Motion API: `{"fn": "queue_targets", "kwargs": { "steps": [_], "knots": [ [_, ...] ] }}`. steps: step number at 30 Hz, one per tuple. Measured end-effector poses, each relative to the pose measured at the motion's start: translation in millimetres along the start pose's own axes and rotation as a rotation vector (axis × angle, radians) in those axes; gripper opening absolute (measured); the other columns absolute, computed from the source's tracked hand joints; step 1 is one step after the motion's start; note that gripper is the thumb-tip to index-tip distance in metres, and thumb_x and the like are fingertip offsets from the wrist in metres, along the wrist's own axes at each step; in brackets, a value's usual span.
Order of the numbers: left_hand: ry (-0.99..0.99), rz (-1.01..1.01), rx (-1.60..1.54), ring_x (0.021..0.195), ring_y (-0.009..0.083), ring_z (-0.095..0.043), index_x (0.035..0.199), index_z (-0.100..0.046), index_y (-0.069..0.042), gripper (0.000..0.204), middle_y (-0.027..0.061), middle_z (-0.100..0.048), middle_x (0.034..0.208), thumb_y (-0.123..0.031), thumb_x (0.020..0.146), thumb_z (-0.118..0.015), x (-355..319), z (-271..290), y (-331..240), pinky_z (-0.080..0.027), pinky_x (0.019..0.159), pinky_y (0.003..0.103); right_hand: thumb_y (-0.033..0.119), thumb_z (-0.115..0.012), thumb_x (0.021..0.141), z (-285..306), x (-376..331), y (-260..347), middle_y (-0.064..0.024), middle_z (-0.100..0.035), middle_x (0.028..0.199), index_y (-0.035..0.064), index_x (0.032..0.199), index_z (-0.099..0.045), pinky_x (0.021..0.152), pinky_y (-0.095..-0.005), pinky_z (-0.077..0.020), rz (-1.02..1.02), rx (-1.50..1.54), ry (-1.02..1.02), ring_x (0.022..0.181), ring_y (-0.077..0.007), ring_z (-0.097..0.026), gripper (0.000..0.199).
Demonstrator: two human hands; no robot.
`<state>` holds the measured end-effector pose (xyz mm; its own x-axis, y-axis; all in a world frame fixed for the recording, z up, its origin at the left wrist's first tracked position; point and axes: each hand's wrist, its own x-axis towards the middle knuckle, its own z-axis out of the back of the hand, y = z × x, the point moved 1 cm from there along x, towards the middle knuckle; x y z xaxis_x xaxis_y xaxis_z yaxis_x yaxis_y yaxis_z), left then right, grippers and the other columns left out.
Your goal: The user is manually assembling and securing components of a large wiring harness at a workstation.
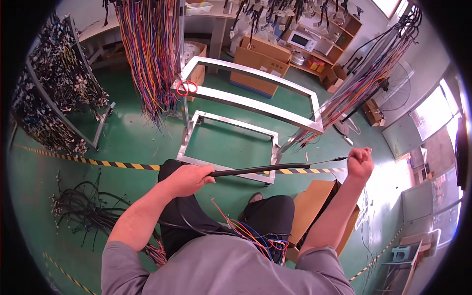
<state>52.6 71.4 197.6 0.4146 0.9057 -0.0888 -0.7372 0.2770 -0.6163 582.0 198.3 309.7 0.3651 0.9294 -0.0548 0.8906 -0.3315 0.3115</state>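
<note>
A long black tube (pixel 260 170) stretches out to the right in front of me, slightly bent. My left hand (pixel 194 178) is closed round its left end. From the tube's right end comes a thin wire (pixel 322 162) with a short black piece (pixel 339 159) on it. My right hand (pixel 360 163) is raised at the right, its fingers pinched on the far end of that wire. Across my lap lie loose coloured wires (pixel 253 235) and a black cable (pixel 184 221). What is inside the tube is hidden.
Ahead stands a silver metal frame (pixel 246 101) with red-handled scissors (pixel 187 88) on its left corner. Wire bundles hang at the left (pixel 150 59) and right (pixel 364 83). An open cardboard box (pixel 309 206) is beside my right leg. Black harnesses (pixel 88 211) lie on the floor at left.
</note>
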Motion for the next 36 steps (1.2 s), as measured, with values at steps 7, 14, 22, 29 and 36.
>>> {"fn": "queue_targets", "kwargs": {
  "steps": [7,14,22,29,36],
  "knots": [
    [-0.005,-0.131,-0.103,0.088,0.0451,-0.065,0.106,-0.057,-0.005,0.024,0.0196,-0.067,0.090,-0.029,0.103,-0.063,6,-28,-9,-0.049,0.072,0.051,0.006,-0.040,0.108,-2,59,60,0.0015,-0.030,0.062,0.0098,0.088,-0.042,0.052,-0.0301,-0.0336,0.048,-0.085,-0.058,0.051,-0.0129,-0.030,0.021],
    [0.060,-0.091,-0.197,0.077,0.0384,-0.064,0.105,-0.056,-0.004,0.020,0.0165,-0.060,0.081,-0.023,0.104,-0.062,-3,-49,5,-0.049,0.070,0.045,0.007,-0.040,0.108,4,77,65,0.0005,-0.028,0.059,0.0066,0.090,-0.044,0.051,-0.0298,-0.0326,0.115,-0.150,-0.143,0.050,-0.0143,-0.030,0.018],
    [-0.336,0.386,-1.630,0.051,0.0069,-0.035,0.103,-0.055,-0.012,0.023,-0.0069,-0.036,0.067,-0.030,0.114,-0.047,-12,-100,74,-0.032,0.050,0.026,0.023,-0.057,0.108,61,46,-22,-0.0023,-0.056,0.094,0.0091,0.111,-0.059,0.091,-0.0452,-0.0480,0.194,-0.928,-0.104,0.084,-0.0200,-0.053,0.015],
    [-0.450,0.400,-1.960,0.057,0.0082,-0.037,0.105,-0.056,-0.014,0.028,-0.0045,-0.039,0.070,-0.037,0.115,-0.044,-12,-141,73,-0.034,0.055,0.026,0.010,-0.067,0.096,160,-174,-141,-0.0089,-0.070,0.120,0.0028,0.121,-0.072,0.106,-0.0338,-0.0465,-0.374,-1.793,0.821,0.118,-0.0198,-0.063,0.027],
    [-0.422,0.556,-1.713,0.080,0.0133,-0.054,0.133,-0.056,-0.005,0.029,0.0028,-0.058,0.099,-0.023,0.113,-0.048,-9,-140,86,-0.048,0.075,0.032,0.011,-0.077,0.088,176,-259,-136,-0.0161,-0.070,0.122,0.0029,0.119,-0.073,0.113,-0.0467,-0.0444,-0.742,-1.727,1.315,0.121,-0.0357,-0.060,0.033]
  ]
}}
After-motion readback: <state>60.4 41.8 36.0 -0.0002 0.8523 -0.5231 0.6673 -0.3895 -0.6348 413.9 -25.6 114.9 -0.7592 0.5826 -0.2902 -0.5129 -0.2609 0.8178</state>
